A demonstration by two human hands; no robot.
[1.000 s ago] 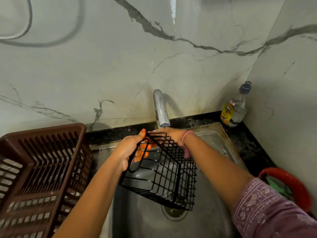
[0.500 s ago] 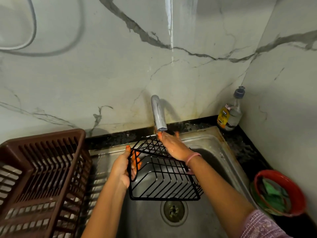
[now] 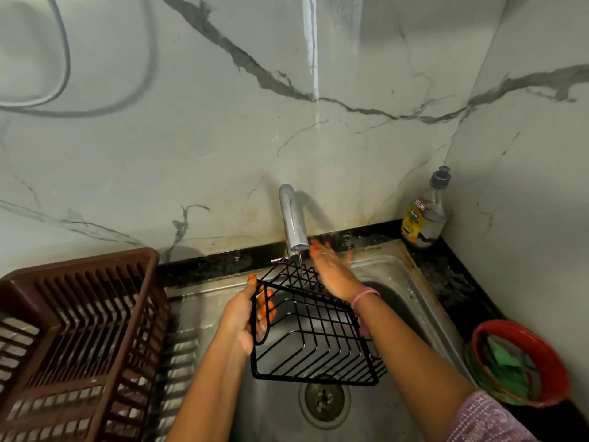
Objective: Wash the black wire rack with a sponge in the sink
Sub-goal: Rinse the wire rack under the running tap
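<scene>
The black wire rack (image 3: 314, 333) hangs tilted over the steel sink (image 3: 411, 301), its far corner under the tap. My left hand (image 3: 245, 317) grips the rack's left loop, fingers curled through the wire. With fingers straight, my right hand (image 3: 331, 269) lies against the rack's far edge just right of the chrome tap (image 3: 291, 223). A thin stream of water (image 3: 300, 261) falls from the spout onto the rack. A green sponge (image 3: 506, 358) lies in a red bowl (image 3: 556, 362) at the right.
A brown plastic dish basket (image 3: 79, 339) stands left of the sink. A dish-soap bottle (image 3: 425, 212) sits in the back right corner on the black counter. The drain (image 3: 324, 398) lies below the rack. Marble walls close in behind and at the right.
The rack has been turned flatter and held nearer the tap. My right hand has let go of its far rim and now lies straight beside the spout. Water now runs.
</scene>
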